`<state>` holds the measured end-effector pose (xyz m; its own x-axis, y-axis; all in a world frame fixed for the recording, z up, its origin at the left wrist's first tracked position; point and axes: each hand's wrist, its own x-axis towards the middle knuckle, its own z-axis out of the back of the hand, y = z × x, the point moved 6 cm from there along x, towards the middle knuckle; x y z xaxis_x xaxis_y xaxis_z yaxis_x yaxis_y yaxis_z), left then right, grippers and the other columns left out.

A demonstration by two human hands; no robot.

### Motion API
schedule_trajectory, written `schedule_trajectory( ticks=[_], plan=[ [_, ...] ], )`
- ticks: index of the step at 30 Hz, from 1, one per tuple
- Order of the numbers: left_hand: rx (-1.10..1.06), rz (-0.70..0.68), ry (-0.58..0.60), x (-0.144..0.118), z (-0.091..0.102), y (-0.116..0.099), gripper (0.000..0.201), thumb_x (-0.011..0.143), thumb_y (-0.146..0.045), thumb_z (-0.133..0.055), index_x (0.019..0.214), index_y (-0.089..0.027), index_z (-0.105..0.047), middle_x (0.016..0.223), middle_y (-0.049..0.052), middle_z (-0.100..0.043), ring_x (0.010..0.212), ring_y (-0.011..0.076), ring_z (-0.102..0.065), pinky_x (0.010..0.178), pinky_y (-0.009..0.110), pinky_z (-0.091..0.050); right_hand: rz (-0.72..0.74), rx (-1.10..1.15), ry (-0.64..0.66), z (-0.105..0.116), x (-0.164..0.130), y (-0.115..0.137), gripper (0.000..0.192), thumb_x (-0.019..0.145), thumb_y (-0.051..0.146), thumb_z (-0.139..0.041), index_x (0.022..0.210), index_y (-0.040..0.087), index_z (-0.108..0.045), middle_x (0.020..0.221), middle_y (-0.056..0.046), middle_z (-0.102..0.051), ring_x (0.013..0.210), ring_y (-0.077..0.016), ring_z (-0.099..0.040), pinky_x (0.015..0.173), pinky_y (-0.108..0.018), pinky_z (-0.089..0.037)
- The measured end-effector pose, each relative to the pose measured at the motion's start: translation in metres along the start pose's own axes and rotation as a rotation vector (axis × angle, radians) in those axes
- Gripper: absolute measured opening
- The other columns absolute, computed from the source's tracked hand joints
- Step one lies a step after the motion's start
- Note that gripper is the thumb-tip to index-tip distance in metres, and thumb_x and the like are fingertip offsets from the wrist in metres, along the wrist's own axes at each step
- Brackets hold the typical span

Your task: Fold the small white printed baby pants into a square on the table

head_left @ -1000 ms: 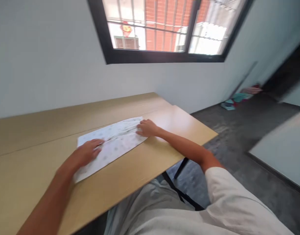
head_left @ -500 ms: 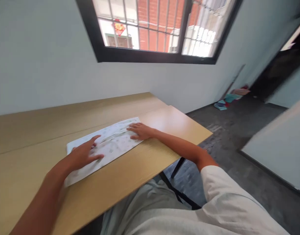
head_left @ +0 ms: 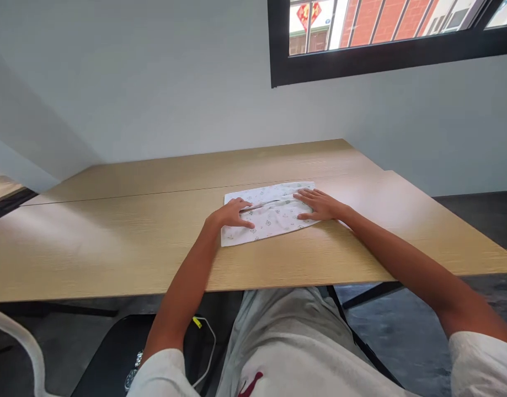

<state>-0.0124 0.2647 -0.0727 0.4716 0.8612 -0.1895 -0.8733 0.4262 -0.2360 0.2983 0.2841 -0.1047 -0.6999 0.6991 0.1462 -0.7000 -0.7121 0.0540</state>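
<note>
Left hand (head_left: pixel 231 214) and right hand (head_left: pixel 318 203), both flat-palmed on patterned cloth (head_left: pixel 273 218), wooden table (head_left: pixel 112 237) below grey wall (head_left: pixel 154 82).

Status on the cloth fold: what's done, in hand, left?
Done: the white printed cloth lies flat on the light wooden table as a narrow rectangle, apparently folded lengthwise, with a seam along its middle. In hand: the left hand presses its left end and the right hand its right end, both palms down. Left: probably a crosswise fold; the cloth is long and unstacked.
</note>
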Motion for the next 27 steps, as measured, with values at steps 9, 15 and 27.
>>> schedule_trajectory(
  ticks=[9,15,27],
  plan=[
    [-0.014,-0.112,-0.162,0.018,-0.016,-0.032,0.080,0.097,-0.065,-0.027,0.156,-0.012,-0.023,0.163,0.015,-0.022,0.151,0.0293,-0.016,0.123,0.044,-0.018,0.028,0.022,-0.082,0.013,0.002,0.017,0.103,0.087,0.087,-0.046,0.161,0.019,-0.024,0.161,-0.013,-0.014,0.147,-0.0399,-0.016,0.119,-0.060,-0.019],
    [0.049,-0.099,-0.007,0.029,-0.037,-0.048,0.090,0.092,-0.074,-0.030,0.160,-0.017,-0.013,0.166,0.010,-0.008,0.153,0.0325,-0.004,0.122,0.055,-0.009,-0.021,0.077,-0.037,-0.005,0.011,0.014,0.087,0.097,0.079,-0.032,0.157,0.017,-0.033,0.159,-0.013,-0.024,0.146,-0.0402,-0.021,0.119,-0.059,-0.021],
    [0.037,-0.211,-0.041,0.011,-0.030,-0.068,0.115,0.073,-0.087,-0.056,0.160,-0.022,-0.017,0.166,0.012,-0.007,0.153,0.0354,-0.002,0.123,0.055,-0.003,0.147,0.147,0.007,0.014,-0.001,0.041,0.095,0.076,0.081,-0.069,0.153,0.031,-0.043,0.162,-0.007,-0.017,0.144,-0.0432,-0.023,0.114,-0.063,-0.026]
  ],
)
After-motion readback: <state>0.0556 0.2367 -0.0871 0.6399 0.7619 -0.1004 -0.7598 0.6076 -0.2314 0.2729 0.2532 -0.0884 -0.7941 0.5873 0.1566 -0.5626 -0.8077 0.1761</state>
